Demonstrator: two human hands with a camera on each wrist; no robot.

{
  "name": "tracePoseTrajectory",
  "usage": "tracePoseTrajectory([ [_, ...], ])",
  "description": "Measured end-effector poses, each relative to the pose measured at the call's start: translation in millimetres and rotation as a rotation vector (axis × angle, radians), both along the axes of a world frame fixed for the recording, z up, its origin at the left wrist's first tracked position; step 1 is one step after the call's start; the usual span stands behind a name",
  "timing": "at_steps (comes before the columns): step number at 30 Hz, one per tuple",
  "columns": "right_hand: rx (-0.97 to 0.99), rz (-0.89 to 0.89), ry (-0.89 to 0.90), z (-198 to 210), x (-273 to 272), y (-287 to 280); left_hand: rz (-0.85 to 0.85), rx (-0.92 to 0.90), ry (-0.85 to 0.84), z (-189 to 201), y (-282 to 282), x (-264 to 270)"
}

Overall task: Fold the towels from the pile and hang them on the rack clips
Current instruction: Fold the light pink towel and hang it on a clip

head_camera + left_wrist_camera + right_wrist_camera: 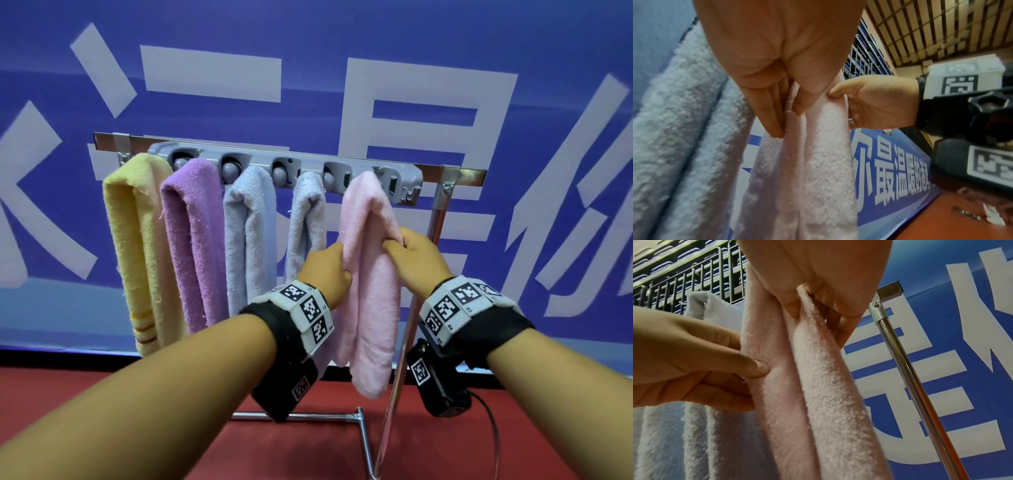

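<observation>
1. The grey clip bar (284,168) on the metal rack (438,219) is partly covered: the tops of the five hanging towels hide most of the clips, so I cannot tell how the pink towel (371,274) is caught at its top.
2. My left hand (325,274) pinches the pink towel's left edge, thumb in front and fingers behind; the fingers are hidden in the head view.
3. My right hand (416,257) holds the right fold in a narrow grip, thumb on the front, fingers tucked behind the cloth.
4. The pink towel hangs at the right end of the row, folded lengthwise into thick soft rolls of looped terry.
5. To its left hang two pale blue towels (251,233), a purple towel (193,240) and a yellow towel (137,246) with red stripes near its lower end.
6. The rack's upright is a shiny chrome tube; its foot rests on a red floor (137,387), and my forearms cover part of the base.
7. Behind stands a blue banner (342,41) with large white characters, cut off at the frame edges.
</observation>
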State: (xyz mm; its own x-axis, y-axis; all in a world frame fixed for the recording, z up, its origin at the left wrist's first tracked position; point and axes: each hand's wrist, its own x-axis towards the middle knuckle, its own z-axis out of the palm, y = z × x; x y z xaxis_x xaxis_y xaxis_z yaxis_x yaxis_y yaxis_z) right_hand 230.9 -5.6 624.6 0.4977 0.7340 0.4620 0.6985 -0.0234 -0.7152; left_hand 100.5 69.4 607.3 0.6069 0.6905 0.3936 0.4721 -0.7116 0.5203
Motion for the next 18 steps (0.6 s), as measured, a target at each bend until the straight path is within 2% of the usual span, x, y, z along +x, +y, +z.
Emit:
tracePoseTrajectory([
  [5, 0.020, 0.022, 0.009, -3.0, 0.1, 0.1, -0.010, -0.036, 0.060, -11.6, 6.6, -2.0],
  [9, -0.018, 0.021, 0.023, -10.9, 0.1, 0.7, -0.027, -0.073, -0.060, -13.1, 3.7, -4.3],
  [13, -0.170, 0.017, 0.050, -29.9, -2.8, 0.5, -0.033, -0.129, -0.129, -22.0, -1.2, -4.7],
  [18, -0.287, -0.001, 0.005, -48.5, -2.6, 2.4, -0.036, -0.118, -0.088, -33.5, -1.4, -4.3],
])
